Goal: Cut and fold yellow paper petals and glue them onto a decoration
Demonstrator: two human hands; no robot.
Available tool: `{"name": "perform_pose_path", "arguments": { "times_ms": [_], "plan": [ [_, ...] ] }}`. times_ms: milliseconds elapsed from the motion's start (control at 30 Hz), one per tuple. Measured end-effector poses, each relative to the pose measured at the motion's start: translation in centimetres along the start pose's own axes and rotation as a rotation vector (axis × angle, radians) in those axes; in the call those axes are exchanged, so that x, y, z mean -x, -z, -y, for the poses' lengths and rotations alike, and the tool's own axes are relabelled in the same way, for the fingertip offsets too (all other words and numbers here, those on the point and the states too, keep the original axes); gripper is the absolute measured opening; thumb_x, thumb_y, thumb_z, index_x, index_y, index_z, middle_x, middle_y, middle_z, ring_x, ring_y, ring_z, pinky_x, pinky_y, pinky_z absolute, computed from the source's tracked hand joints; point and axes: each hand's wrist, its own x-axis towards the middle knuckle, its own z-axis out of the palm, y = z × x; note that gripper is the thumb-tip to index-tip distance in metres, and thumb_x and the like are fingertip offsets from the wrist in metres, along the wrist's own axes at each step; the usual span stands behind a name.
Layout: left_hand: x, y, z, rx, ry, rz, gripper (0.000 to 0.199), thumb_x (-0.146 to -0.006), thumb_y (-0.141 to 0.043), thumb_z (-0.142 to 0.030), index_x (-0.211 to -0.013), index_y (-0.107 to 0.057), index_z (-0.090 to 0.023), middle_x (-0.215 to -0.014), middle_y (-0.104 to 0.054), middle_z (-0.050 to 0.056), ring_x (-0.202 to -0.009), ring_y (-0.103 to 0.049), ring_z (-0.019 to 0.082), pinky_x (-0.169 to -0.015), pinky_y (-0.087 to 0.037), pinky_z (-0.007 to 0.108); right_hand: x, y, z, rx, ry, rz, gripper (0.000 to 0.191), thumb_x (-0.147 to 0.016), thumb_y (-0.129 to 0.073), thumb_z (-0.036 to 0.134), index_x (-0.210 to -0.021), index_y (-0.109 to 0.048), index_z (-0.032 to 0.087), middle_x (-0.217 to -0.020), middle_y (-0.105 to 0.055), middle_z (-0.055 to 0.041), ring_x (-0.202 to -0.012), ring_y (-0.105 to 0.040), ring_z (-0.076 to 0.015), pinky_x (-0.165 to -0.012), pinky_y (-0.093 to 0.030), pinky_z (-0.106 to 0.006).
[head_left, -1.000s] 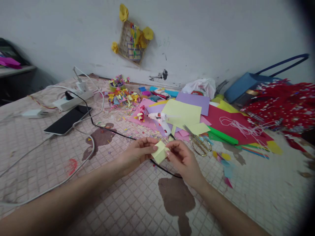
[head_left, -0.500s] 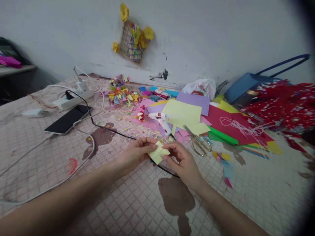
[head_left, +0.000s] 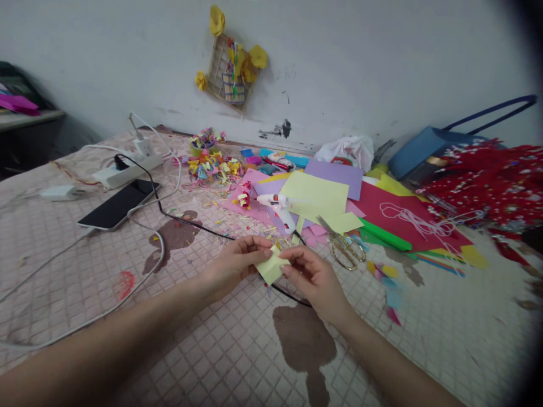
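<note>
A small pale yellow piece of paper, creased and partly folded, is held between both hands above the table. My left hand pinches its left edge between thumb and fingers. On the paper's right side, my right hand closes thumb and fingertips on the edge. Just beyond the hands lies a white glue gun on coloured paper, with gold-handled scissors to its right. The black cable passes beneath the paper.
A tablet, a power strip and white cables lie at the left. Paper scraps, stacked coloured sheets, pink string and a red decorated bundle stretch along the back and right.
The right part of the yellow paper, which stuck out toward my right hand, now looks folded in, and my right fingertips have moved slightly left over it. My left hand is nearly still.
</note>
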Motion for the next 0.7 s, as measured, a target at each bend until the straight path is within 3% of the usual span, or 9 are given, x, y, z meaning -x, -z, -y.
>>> {"name": "perform_pose_path", "arguments": {
  "times_ms": [267,433,700],
  "plan": [
    [-0.02,-0.02,0.0,0.033,-0.007,-0.027,0.02,-0.071,-0.069,-0.016,-0.088,-0.059,-0.013,-0.076,-0.061,0.001,-0.065,-0.058,0.01,-0.062,-0.046,0.022,0.05,-0.09,0.1,0.031,0.044,-0.041,0.018,-0.08,-0.059,0.024,-0.098,-0.056,0.021,-0.087,-0.059,-0.0018,-0.078,-0.055,-0.0148,-0.071,-0.045,-0.027],
    [0.0,0.02,0.04,0.038,-0.011,0.012,0.018,-0.073,-0.068,-0.017,-0.088,-0.06,-0.013,-0.08,-0.062,0.002,-0.069,-0.059,0.01,-0.066,-0.046,0.023,0.12,-0.17,0.25,0.144,0.093,-0.072,0.014,-0.081,-0.058,0.02,-0.095,-0.058,0.022,-0.089,-0.059,-0.0019,-0.079,-0.056,-0.0149,-0.071,-0.045,-0.027],
    [-0.19,0.1,0.35,0.009,0.013,0.104,0.027,-0.066,-0.073,-0.015,-0.09,-0.06,-0.013,-0.081,-0.064,0.002,-0.07,-0.059,0.01,-0.067,-0.045,0.023,-0.15,0.21,-0.04,0.131,0.102,-0.169,0.015,-0.082,-0.057,0.022,-0.096,-0.058,0.022,-0.084,-0.059,-0.0018,-0.076,-0.056,-0.0147,-0.067,-0.045,-0.026]
  ]
}}
